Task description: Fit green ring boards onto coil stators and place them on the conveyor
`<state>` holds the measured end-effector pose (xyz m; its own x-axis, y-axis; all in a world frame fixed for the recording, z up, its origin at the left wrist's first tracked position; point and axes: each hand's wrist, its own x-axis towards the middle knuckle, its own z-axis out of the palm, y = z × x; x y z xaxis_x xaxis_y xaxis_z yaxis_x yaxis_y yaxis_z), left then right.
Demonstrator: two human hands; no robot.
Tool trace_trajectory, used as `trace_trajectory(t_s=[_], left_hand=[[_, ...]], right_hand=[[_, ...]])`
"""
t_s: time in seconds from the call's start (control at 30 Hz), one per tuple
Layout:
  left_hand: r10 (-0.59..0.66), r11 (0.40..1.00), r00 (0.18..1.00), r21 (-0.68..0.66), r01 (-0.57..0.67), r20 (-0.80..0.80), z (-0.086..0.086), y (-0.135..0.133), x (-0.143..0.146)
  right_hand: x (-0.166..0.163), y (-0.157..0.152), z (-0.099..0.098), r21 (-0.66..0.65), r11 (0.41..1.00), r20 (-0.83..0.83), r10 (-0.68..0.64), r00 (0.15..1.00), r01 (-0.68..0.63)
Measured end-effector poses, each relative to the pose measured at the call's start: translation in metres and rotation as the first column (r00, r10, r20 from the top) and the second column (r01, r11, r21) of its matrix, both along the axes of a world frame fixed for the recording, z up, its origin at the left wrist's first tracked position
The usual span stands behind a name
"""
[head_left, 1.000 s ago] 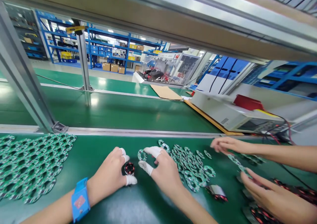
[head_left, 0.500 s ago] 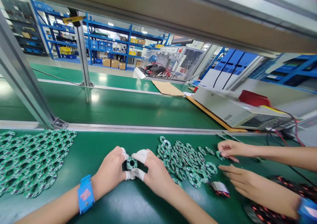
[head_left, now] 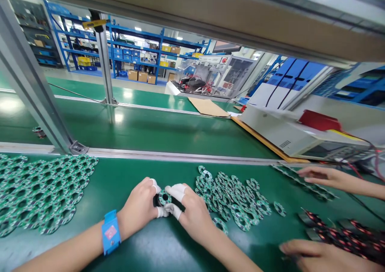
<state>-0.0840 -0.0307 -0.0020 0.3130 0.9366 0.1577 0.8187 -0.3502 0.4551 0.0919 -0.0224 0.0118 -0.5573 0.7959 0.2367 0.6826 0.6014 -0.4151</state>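
Between my two hands is a small green ring-shaped circuit board (head_left: 165, 198), held up with its dark centre hole facing me. My left hand (head_left: 140, 203), with a blue wrist strap and white finger covers, pinches it from the left with thumb and forefinger. From the other side my right hand (head_left: 194, 210), also in white finger covers, closes its thumb and forefinger on the board's edge. To the right lies a loose heap of ring boards (head_left: 222, 189). On the left, many more ring boards (head_left: 60, 169) are laid out flat in close rows.
At right are a co-worker's far hand (head_left: 331, 177) by board strips (head_left: 300, 179) and a blurred near hand (head_left: 319, 252) beside copper-wound cores (head_left: 339, 234). A metal post (head_left: 36, 71) rises at left. A grey instrument (head_left: 279, 131) stands at back right.
The co-worker's far hand has left a ring board and moved right to the strips. Their near hand came nearer, and the wound core near the heap is no longer visible. My hands keep their grip.
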Motion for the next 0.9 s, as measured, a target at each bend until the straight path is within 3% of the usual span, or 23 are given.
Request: trace_trajectory(t_s=[0.6, 0.9], left_hand=[[-0.005, 0.999, 0.996, -0.052, 0.01, 0.086, 0.004, 0.001, 0.001], [0.028, 0.994, 0.997, -0.105, -0.021, 0.071, 0.005, 0.001, 0.001]], right_hand=[[0.003, 0.006, 0.0, -0.066, 0.997, -0.013, 0.038, 0.999, -0.038], [-0.007, 0.009, 0.019, -0.189, 0.979, -0.036, 0.066, 0.997, -0.072]])
